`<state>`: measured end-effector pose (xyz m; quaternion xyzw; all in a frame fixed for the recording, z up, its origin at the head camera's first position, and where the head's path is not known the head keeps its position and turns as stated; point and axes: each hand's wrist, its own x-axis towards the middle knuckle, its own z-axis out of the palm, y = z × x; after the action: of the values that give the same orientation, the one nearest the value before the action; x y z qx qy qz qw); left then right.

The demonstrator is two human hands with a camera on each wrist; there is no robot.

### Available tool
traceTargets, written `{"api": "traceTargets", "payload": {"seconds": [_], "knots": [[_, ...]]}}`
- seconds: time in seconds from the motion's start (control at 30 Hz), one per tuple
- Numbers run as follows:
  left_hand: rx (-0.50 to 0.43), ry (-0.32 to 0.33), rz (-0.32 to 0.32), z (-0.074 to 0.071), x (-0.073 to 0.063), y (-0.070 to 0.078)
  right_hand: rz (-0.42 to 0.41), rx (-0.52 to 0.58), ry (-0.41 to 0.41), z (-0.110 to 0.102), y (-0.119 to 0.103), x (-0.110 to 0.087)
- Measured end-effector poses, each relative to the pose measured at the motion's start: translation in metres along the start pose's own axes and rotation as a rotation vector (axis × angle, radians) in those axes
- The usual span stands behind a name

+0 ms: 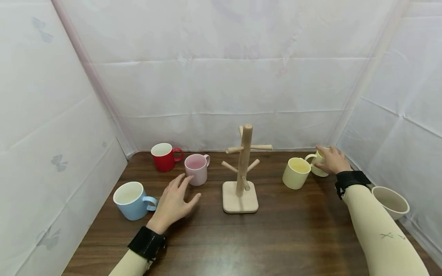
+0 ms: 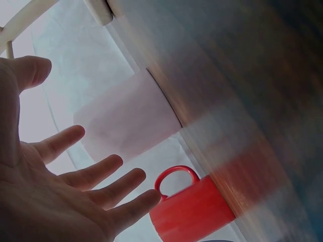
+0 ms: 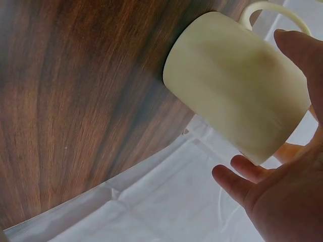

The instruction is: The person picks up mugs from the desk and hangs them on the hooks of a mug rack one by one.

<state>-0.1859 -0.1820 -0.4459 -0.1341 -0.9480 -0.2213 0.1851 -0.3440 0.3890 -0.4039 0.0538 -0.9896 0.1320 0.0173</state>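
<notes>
In the head view my right hand (image 1: 332,160) reaches over the farther of two pale yellow mugs (image 1: 319,171) at the back right. The right wrist view shows the thumb on one side of this mug (image 3: 232,83) and fingers behind its rim, so the hand holds it near the top. The nearer yellow mug (image 1: 296,178) stands just left of it. My left hand (image 1: 174,202) hovers with spread fingers in front of a pink mug (image 1: 197,177), holding nothing. Beyond its fingers in the left wrist view are the pink mug (image 2: 131,116) and a red mug (image 2: 194,212).
A wooden mug tree (image 1: 244,165) with several bare pegs stands on a square base mid-table. The red mug (image 1: 165,161) is at the back left, a light blue mug (image 1: 134,207) left of my left hand. A whitish cup (image 1: 390,203) sits beyond my right forearm. White cloth walls surround the table.
</notes>
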Motion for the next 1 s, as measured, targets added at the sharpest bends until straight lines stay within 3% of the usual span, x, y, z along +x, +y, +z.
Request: {"api": "traceTargets", "payload": {"seconds": [0.4, 0.77, 1.0], "knots": [[0.012, 0.003, 0.029, 0.000, -0.003, 0.001, -0.007, -0.007, 0.008, 0.000, 0.000, -0.005], [0.028, -0.056, 0.027, -0.003, -0.003, 0.004, -0.029, -0.040, 0.008, -0.006, 0.003, 0.000], [0.030, -0.134, -0.016, -0.004, -0.004, 0.004, -0.045, -0.037, 0.008, -0.010, 0.000, 0.000]]}}
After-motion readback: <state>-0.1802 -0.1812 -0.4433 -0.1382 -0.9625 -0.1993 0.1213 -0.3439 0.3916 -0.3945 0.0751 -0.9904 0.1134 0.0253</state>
